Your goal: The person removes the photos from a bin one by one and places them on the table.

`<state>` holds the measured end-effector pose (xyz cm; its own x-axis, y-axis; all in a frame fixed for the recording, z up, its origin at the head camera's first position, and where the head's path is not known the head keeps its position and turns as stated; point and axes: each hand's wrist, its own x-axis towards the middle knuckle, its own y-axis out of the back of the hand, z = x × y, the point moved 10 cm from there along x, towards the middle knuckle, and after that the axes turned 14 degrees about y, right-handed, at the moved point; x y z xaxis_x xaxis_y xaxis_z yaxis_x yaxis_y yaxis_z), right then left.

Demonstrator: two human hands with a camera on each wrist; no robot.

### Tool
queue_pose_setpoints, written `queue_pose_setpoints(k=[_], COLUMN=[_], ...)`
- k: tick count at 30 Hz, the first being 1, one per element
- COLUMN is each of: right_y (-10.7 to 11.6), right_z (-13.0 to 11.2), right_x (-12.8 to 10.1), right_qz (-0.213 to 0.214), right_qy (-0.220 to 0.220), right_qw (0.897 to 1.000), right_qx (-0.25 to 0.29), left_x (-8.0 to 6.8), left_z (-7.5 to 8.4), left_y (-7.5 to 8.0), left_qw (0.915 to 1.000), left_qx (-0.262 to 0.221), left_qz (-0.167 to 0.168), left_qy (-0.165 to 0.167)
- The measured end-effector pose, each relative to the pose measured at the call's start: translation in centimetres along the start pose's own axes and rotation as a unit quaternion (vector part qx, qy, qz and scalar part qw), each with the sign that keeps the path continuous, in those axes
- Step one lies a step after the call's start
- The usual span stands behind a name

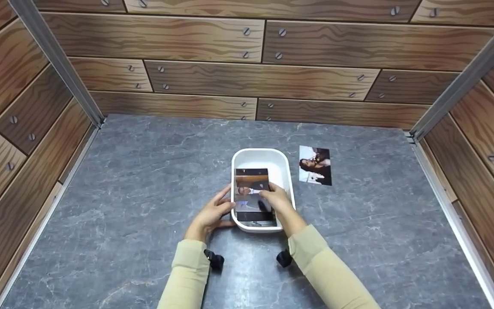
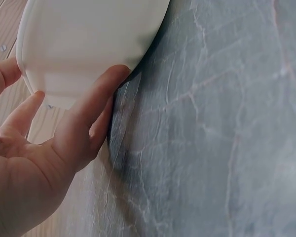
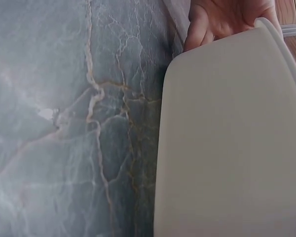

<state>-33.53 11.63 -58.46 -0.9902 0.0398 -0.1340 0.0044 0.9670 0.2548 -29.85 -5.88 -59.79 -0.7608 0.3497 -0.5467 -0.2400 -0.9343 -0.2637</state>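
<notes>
Head view first: where is the photo (image 1: 250,196) being held, and by which of the hands?

Inside the white container (image 1: 278,165) on the counter (image 1: 144,193), toward its near half; the photo's right edge is being pinched by the right hand (image 1: 279,201), the thumb being laid on top and the fingers being mostly hidden; the container's left side is being touched by the left hand (image 1: 215,212), its fingers being spread against the outer wall, with nothing being gripped.

What handling is being expected?

A light, thin, bendable sheet is being judged, probably slippery and easily creased or smudged; a hold by the edges is being favoured, clear of the printed face; the container is being taken as stiff, best being steadied by its walls.

And which way is the photo being pointed?

The long axis is apparently being aligned near to far, along the container's own; whether the dark end bands are being shown by it or by a sheet beneath cannot be told; a second photo (image 1: 315,166) is being seen flat on the counter, right of the container, apart from it.
</notes>
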Motion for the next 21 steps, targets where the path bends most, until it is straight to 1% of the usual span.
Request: queue_pose_setpoints(k=[2,5,6,7,9,12,13,17,21], right_y=[0.1,0.4,0.6,0.7,1.0,1.4,1.4,1.1,0.6], right_z=[-0.1,0.3,0.8,0.8,0.8,0.1,-0.5,-1.0,-1.0], right_x=[0.1,0.6,1.1,1.3,1.4,0.9,0.4,-0.5,-0.9], right_qz=[0.001,0.011,0.024,0.031,0.045,0.063,0.060,0.053,0.036], right_qy=[0.007,0.029,0.052,0.064,0.084,0.100,0.086,0.065,0.042], right_qw=[1.000,1.000,0.998,0.997,0.995,0.993,0.994,0.996,0.998], right_qx=[-0.006,-0.004,-0.002,-0.001,0.001,-0.005,-0.004,0.001,0.020], left_x=[0.0,0.0,0.0,0.0,0.0,0.0,0.0,0.1,0.0], left_z=[0.0,0.1,0.2,0.2,0.2,0.1,0.1,0.0,0.1], left_y=[0.0,0.0,0.0,0.0,0.0,0.0,0.0,-0.1,0.0], left_qw=[1.0000,1.0000,1.0000,1.0000,1.0000,1.0000,1.0000,1.0000,1.0000], left_qx=[0.000,0.002,0.001,0.001,0.002,0.002,0.002,0.002,0.005], left_qz=[0.001,0.000,0.001,0.002,0.002,0.001,0.000,-0.001,0.002], left_qy=[0.000,-0.004,-0.003,-0.003,-0.003,0.000,0.000,0.000,-0.005])
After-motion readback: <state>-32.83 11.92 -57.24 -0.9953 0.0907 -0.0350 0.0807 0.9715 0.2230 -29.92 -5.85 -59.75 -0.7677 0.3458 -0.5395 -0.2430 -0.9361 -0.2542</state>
